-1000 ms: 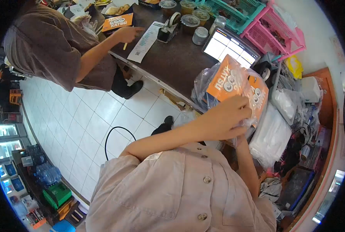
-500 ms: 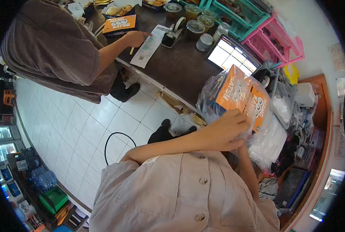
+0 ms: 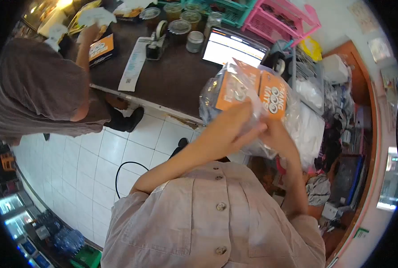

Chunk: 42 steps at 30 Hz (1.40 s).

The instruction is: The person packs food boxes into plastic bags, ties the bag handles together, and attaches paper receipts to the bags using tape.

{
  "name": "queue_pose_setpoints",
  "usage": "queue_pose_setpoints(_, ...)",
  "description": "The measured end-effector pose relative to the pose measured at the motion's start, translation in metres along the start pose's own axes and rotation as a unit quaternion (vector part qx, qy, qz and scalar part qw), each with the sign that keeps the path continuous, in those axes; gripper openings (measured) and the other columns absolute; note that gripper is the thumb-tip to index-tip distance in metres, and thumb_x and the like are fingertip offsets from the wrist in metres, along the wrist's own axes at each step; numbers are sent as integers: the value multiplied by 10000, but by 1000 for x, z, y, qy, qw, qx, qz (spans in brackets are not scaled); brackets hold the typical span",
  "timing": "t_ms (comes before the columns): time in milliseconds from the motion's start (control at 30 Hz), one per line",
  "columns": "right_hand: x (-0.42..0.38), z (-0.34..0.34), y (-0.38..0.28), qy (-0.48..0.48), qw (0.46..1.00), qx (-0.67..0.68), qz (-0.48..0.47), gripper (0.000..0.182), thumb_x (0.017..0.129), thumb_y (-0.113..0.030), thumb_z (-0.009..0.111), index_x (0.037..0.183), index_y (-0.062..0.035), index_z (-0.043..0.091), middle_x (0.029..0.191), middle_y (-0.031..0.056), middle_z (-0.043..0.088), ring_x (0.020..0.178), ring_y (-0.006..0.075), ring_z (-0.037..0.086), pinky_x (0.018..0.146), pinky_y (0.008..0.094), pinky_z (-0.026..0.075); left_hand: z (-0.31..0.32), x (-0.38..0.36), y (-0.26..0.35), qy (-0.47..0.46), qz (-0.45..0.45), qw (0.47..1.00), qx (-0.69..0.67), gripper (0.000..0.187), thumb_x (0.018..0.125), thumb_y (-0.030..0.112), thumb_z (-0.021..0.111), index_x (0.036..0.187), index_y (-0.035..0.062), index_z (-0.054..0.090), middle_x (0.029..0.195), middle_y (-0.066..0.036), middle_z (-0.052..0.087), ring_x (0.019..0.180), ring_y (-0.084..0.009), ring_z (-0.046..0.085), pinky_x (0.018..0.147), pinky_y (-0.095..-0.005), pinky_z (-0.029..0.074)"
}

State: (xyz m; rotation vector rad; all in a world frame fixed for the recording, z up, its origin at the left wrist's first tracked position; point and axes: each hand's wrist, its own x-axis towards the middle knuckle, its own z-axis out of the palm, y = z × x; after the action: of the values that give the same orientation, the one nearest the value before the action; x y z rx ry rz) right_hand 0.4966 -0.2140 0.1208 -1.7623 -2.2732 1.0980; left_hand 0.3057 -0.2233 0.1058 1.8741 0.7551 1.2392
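Note:
Two orange boxes stand side by side in a clear plastic bag at the counter's edge, the left box (image 3: 239,87) partly under creased plastic and the right box (image 3: 274,96) showing white lettering. My left hand (image 3: 237,123) reaches in from the left, its fingers closed on the near side of the plastic bag (image 3: 210,96). Touching it, my right hand (image 3: 272,131) comes up from below right and is also closed on the plastic. Both hands are slightly blurred, and their fingertips are partly hidden by each other and the film.
Behind the bag is a lit tablet (image 3: 234,47). A long receipt (image 3: 134,67), a tape dispenser (image 3: 155,47) and lidded cups (image 3: 180,27) are on the dark counter (image 3: 176,76). A co-worker in a brown shirt (image 3: 38,85) stands at left, reaching toward food boxes.
The view has shifted, and my right hand now shows beside my left at the bag. The co-worker's hand has left the receipt and moved to the food boxes with a white paper.

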Motion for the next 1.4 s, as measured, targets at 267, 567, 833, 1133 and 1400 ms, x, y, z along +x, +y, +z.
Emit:
queue_pose_setpoints(267,9,-166,57,-95,889,-447,32,425,795,-423,542,758,-4,599,729,162,585,745,328,558,691,422,423,-55,76,-10,184,4,977,-108,229,948,168,367,923,2,523,652,-2,456,583,-62,464,527,-198,388)
queue_pose_setpoints(567,-53,-149,-36,24,746,-515,-420,184,635,-196,651,692,-70,530,738,49,503,752,209,513,663,291,400,-22,150,1,-37,244,936,250,163,901,136,420,925,3,509,812,-89,481,763,-223,481,704,-302,407)
queue_pose_setpoints(833,75,-140,16,262,799,17,-541,310,674,-172,667,947,-52,587,915,69,568,801,183,551,649,319,435,10,140,17,-39,166,962,213,214,842,225,475,882,16,497,883,-119,430,842,-288,438,766,-374,336)
queue_pose_setpoints(1133,100,-119,12,66,909,376,-165,254,756,-252,634,631,-45,558,511,-22,467,436,60,381,421,231,280,22,50,-38,28,-88,945,314,1202,491,469,767,1370,-24,111,1425,-237,78,1334,-334,73,1067,-445,-7)
queue_pose_setpoints(1400,59,4,-37,271,904,302,-135,281,785,-206,586,630,15,508,486,149,447,448,257,450,474,368,362,117,57,-95,181,-222,937,201,661,656,266,658,1163,-26,350,1206,-204,277,1154,-352,246,964,-451,188)
